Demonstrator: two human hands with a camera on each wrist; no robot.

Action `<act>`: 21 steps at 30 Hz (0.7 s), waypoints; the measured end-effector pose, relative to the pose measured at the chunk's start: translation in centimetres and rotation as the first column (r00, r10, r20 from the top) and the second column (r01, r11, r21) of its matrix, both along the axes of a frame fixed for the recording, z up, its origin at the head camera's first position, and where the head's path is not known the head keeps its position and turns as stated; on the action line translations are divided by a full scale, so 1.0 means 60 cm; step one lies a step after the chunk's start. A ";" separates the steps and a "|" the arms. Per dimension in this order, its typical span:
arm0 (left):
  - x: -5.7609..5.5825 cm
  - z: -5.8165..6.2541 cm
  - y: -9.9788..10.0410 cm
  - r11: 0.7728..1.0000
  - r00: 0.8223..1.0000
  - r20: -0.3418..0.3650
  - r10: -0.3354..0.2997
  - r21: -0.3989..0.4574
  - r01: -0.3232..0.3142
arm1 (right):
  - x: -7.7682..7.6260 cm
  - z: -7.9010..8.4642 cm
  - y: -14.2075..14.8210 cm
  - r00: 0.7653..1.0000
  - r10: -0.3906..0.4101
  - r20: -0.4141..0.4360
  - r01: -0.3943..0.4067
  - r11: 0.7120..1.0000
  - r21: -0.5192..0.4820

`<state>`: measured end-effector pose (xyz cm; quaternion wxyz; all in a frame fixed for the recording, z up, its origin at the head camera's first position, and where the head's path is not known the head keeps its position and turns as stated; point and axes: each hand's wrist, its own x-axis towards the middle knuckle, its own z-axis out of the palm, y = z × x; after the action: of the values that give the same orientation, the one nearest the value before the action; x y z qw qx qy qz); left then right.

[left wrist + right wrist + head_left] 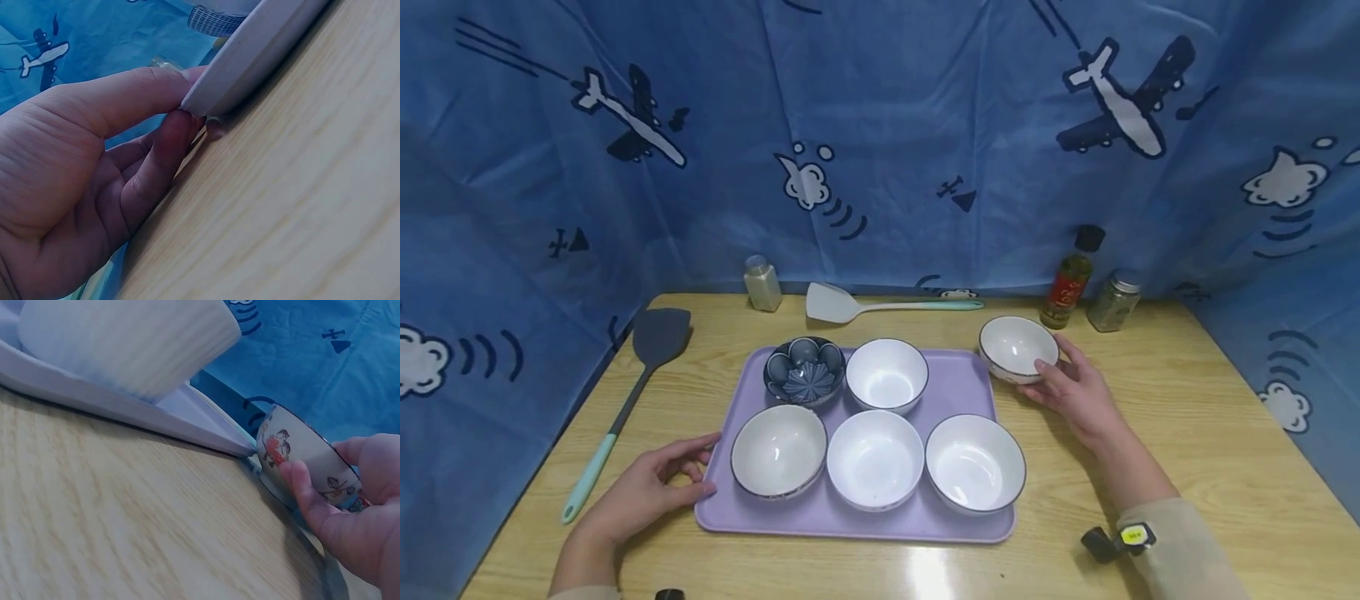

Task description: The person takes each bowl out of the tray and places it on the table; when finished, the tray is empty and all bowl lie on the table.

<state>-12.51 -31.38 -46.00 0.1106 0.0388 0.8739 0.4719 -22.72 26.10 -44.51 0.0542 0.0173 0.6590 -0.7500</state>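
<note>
My left hand [638,493] pinches the left rim of a lilac tray [958,379]. In the left wrist view, the tray's edge [250,59] sits between thumb and fingers, just over the wood. Past the tray's far right corner, my right hand [1081,402] grips a dark-rimmed bowl [1017,343]; the right wrist view shows bird and flower decoration on this bowl [304,453]. Whether its base touches the table, I cannot tell. On the tray stand a dark blue patterned bowl [805,372], a cream bowl [778,450] and several white bowls [876,460].
A dark spatula [658,337] with a mint handle lies left of the tray. Behind it are a shaker jar [763,285] and a pale turner [835,304]. A sauce bottle [1067,283] and a spice jar [1115,302] stand beyond the right hand. Blue cloth surrounds the table.
</note>
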 end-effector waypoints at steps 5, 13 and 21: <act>0.002 -0.001 0.001 1.000 1.000 -0.001 -0.002 0.004 0.002 | -0.001 0.000 0.011 1.000 0.028 -0.002 -0.028 0.999 0.046; -0.001 0.000 -0.001 1.000 1.000 -0.014 -0.016 0.015 0.016 | 0.002 0.023 0.043 0.999 0.005 -0.044 0.001 0.992 0.130; -0.001 0.001 -0.001 1.000 1.000 0.003 -0.003 -0.002 0.003 | 0.016 0.068 0.053 0.994 0.011 -0.110 -0.008 0.999 0.032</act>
<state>-12.58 -31.47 -45.92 0.1125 0.0396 0.8741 0.4709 -21.78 29.27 -40.40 0.0210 -0.0265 0.6727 -0.7391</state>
